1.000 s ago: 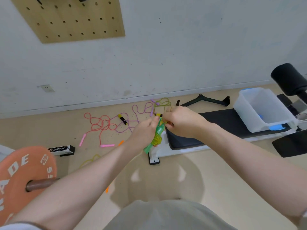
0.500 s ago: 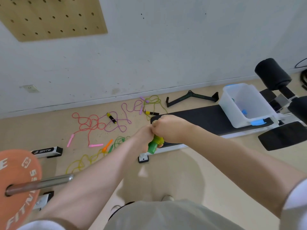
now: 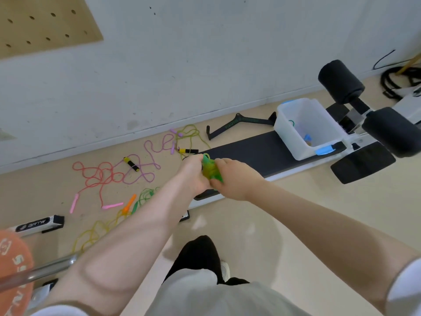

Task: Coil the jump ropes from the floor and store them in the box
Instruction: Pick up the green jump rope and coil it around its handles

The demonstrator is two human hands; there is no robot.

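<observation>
Both hands hold a coiled green jump rope (image 3: 210,169) in front of me, above the near end of the bench. My left hand (image 3: 193,174) grips the bundle from the left and my right hand (image 3: 237,180) pinches it from the right. The clear plastic box (image 3: 293,135) with blue latches stands on the bench at the right, with a few items inside. On the floor lie a pink rope (image 3: 95,176), a purple rope (image 3: 145,169), an olive rope with black and yellow handles (image 3: 189,140), and a yellow-green rope with an orange handle (image 3: 128,205).
A black padded bench (image 3: 259,153) with foam rollers (image 3: 340,82) runs from centre to right. A black cable-bar handle (image 3: 239,123) lies by the wall. A barbell with an orange plate (image 3: 13,270) sits at the lower left. My legs and feet (image 3: 200,256) are below.
My view has shifted right and tilted down. The green rope is now bunched tight between both hands, which have moved a little toward the bench and box.
</observation>
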